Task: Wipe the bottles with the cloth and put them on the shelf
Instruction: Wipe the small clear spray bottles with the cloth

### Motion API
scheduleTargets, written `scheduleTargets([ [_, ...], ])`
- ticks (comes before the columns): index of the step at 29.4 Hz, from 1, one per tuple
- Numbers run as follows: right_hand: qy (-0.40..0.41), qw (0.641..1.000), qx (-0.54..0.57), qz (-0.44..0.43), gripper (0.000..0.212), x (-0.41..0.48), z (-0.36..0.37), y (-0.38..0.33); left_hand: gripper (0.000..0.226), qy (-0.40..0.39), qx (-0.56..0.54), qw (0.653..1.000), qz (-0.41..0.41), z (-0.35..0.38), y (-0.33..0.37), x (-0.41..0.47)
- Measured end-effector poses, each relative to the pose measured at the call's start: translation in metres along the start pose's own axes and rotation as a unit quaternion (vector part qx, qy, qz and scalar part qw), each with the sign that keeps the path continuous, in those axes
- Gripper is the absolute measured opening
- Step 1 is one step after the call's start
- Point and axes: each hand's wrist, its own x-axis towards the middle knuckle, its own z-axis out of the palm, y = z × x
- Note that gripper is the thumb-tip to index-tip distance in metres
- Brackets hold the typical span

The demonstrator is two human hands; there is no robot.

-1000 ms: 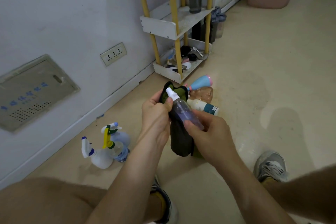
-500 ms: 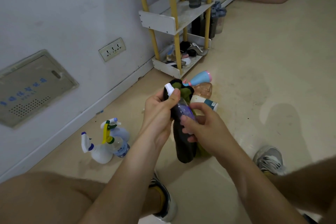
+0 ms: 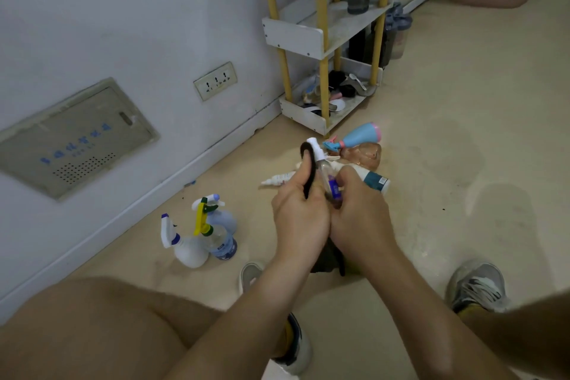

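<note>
Two hands meet mid-wipe: left hand point(image 3: 300, 219) grips the dark fabric cloth point(image 3: 311, 173), right hand point(image 3: 359, 216) beside it holds the small clear plastic spray bottle point(image 3: 324, 164); next likely needs reaching ahead to the yellow-posted white shelf point(image 3: 296, 37)

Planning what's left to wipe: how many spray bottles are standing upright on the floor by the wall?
3, clustered together: a white bottle in front, a clear bottle with a yellow trigger beside it, and a pale blue bottle behind them. Nothing seems hidden behind them.
</note>
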Motion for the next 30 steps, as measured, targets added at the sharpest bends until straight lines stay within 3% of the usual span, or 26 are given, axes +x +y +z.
scheduleTargets([
  [4,-0.055,0.997,0.061,0.0,0.005,0.017,0.003,-0.001,0.037,-0.083,-0.018,0.996,-0.018,-0.018,-0.005,-0.004],
  [9,-0.124,0.968,0.214,0.033,0.011,0.012,0.035,-0.009,0.033,-0.066,-0.095,0.99,-0.084,-0.044,0.0,0.021],
  [12,-0.158,0.924,0.336,0.092,0.01,0.008,0.043,-0.013,0.022,-0.044,-0.175,0.972,-0.148,-0.052,0.005,0.037],
  [15,-0.154,0.889,0.412,0.128,0.014,0.009,0.048,-0.014,0.024,-0.068,-0.139,0.981,-0.12,-0.053,-0.003,0.045],
  [19,-0.116,0.906,0.374,0.161,0.017,0.022,0.057,-0.012,0.034,-0.049,-0.154,0.981,-0.105,-0.046,-0.024,0.043],
  [24,-0.072,0.955,0.222,0.183,0.018,0.042,0.067,0.014,0.026,-0.015,-0.216,0.956,-0.195,-0.035,-0.056,0.04],
  [26,-0.063,0.945,0.249,0.202,0.016,0.049,0.069,0.028,0.026,-0.03,-0.2,0.955,-0.219,-0.028,-0.065,0.037],
  [28,-0.067,0.912,0.327,0.24,0.01,0.052,0.074,0.043,0.023,-0.065,-0.186,0.948,-0.25,-0.024,-0.072,0.038],
  [30,-0.077,0.869,0.407,0.27,0.02,0.052,0.08,0.061,0.018,-0.101,-0.149,0.948,-0.262,-0.021,-0.076,0.046],
])
